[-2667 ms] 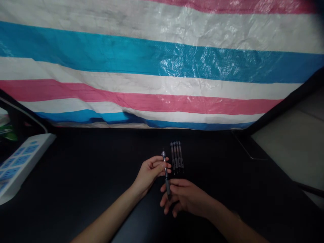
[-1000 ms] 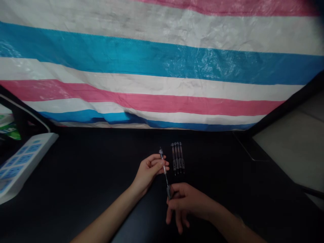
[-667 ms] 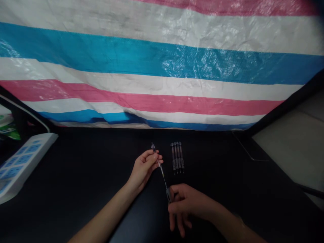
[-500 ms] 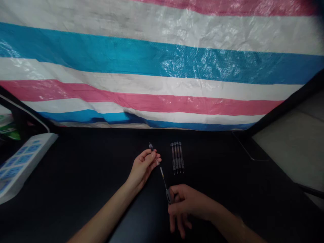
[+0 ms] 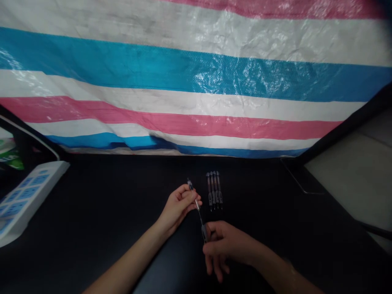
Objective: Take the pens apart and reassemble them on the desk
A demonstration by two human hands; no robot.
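My left hand point(image 5: 180, 206) pinches a clear pen barrel point(image 5: 190, 185) with a dark push-button top, held at a slant. Lower right of it, my right hand point(image 5: 222, 245) grips a grey pen grip section point(image 5: 204, 233) between thumb and forefinger, its other fingers hanging loose. A thin refill runs from the grip section up into the lower end of the barrel, so the two parts are in line, with a stretch of refill showing between them. Several assembled pens point(image 5: 214, 191) lie side by side beyond my right hand, tips toward me.
A black table point(image 5: 107, 196) lies under everything. On the left stands a white tray with blue compartments point(image 5: 27, 192), with a green package point(image 5: 14, 159) behind it. A striped plastic sheet point(image 5: 196, 126) hangs at the back.
My left hand has moved right and slightly down with the barrel, and the refill end that was exposed is now inside it. My right hand has barely moved.
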